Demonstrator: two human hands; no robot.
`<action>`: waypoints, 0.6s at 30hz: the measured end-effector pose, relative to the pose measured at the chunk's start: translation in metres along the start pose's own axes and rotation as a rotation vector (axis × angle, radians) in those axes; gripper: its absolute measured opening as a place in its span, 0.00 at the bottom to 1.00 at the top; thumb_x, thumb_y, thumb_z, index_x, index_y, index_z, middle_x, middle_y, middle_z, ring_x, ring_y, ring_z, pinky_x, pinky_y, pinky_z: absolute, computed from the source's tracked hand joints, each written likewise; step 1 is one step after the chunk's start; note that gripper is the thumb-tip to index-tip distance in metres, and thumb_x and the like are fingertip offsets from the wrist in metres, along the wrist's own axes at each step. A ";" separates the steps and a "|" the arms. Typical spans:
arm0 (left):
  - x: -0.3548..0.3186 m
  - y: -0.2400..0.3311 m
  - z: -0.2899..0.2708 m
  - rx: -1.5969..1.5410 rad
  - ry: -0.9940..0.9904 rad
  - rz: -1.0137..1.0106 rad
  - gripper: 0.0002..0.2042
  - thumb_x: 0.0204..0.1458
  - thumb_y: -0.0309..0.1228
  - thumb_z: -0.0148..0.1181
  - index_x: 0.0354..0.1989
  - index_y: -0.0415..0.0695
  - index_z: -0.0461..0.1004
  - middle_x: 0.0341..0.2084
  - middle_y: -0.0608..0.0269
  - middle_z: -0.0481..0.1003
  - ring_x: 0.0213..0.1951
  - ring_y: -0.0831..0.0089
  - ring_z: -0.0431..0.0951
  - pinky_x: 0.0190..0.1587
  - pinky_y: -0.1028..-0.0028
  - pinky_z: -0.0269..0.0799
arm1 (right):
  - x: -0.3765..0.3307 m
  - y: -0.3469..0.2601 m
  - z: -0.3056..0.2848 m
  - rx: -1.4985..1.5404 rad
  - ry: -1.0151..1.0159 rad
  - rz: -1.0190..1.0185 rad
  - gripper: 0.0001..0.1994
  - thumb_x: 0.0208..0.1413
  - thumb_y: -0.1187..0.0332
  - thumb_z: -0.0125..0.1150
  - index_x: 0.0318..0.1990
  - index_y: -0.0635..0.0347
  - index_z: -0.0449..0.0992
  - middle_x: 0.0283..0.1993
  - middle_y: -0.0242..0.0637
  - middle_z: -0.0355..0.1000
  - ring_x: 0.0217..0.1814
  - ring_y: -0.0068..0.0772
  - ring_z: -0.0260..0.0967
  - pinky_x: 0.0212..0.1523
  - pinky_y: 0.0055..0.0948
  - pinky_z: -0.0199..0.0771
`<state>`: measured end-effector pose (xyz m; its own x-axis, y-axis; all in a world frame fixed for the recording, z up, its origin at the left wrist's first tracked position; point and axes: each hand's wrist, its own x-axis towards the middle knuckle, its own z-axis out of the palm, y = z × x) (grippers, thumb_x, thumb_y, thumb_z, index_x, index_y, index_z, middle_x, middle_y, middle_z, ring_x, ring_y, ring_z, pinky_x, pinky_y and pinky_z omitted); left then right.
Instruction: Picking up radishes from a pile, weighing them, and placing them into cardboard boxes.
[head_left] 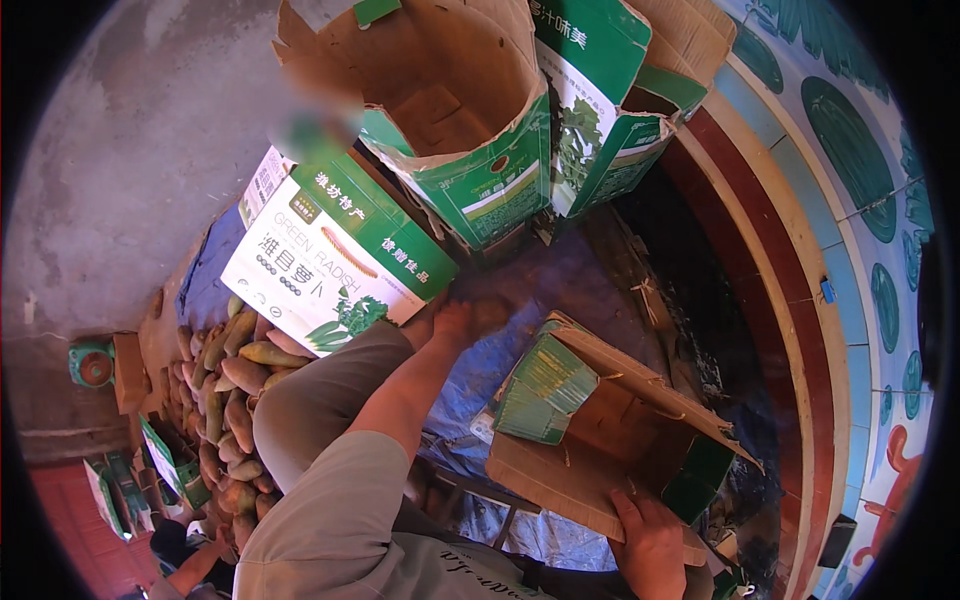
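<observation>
My right hand (648, 545) grips the near edge of an open cardboard box (535, 485), its fingers hooked over the brown flap. That box lies tilted, with green printed panels and a brown inside. My left hand (482, 308) reaches out over the blue sheet (490, 365), close to the lower corner of a white and green carton (325, 255). Shade and blur hide its fingers, so I cannot tell what they touch.
Two open green cartons, a wide one (500, 190) and a narrower one (620, 140), stand at the back. Brownish root vegetables (240, 375) are heaped on the left. Another person's arm (195, 568) shows at lower left. A curved tiled wall (850, 300) borders the right.
</observation>
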<state>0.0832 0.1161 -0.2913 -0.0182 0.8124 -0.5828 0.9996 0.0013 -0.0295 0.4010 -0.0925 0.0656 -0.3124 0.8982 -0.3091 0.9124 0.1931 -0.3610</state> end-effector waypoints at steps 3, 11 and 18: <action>-0.024 0.013 -0.005 -0.322 -0.020 -0.151 0.42 0.28 0.46 0.73 0.56 0.44 0.62 0.45 0.47 0.69 0.48 0.57 0.74 0.48 0.64 0.71 | -0.004 0.002 0.001 -0.022 0.013 -0.007 0.27 0.41 0.75 0.61 0.54 0.54 0.67 0.50 0.48 0.69 0.46 0.51 0.69 0.45 0.38 0.72; -0.022 0.000 0.017 -0.489 -0.284 -0.075 0.33 0.31 0.49 0.71 0.44 0.40 0.69 0.38 0.46 0.73 0.42 0.54 0.75 0.44 0.64 0.74 | -0.006 -0.006 0.003 0.036 0.034 -0.044 0.26 0.35 0.69 0.69 0.47 0.58 0.70 0.34 0.42 0.70 0.36 0.45 0.69 0.39 0.38 0.69; -0.096 -0.017 -0.024 -0.959 -0.289 -0.174 0.31 0.34 0.48 0.69 0.44 0.40 0.69 0.35 0.50 0.74 0.38 0.57 0.76 0.39 0.64 0.76 | -0.027 0.002 0.006 -0.053 0.115 0.029 0.23 0.38 0.66 0.68 0.46 0.57 0.71 0.32 0.39 0.70 0.37 0.41 0.70 0.39 0.35 0.68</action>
<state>0.0685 0.0521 -0.2159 -0.0433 0.5847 -0.8101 0.5776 0.6763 0.4572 0.4094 -0.1194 0.0679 -0.2565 0.9424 -0.2147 0.9341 0.1846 -0.3055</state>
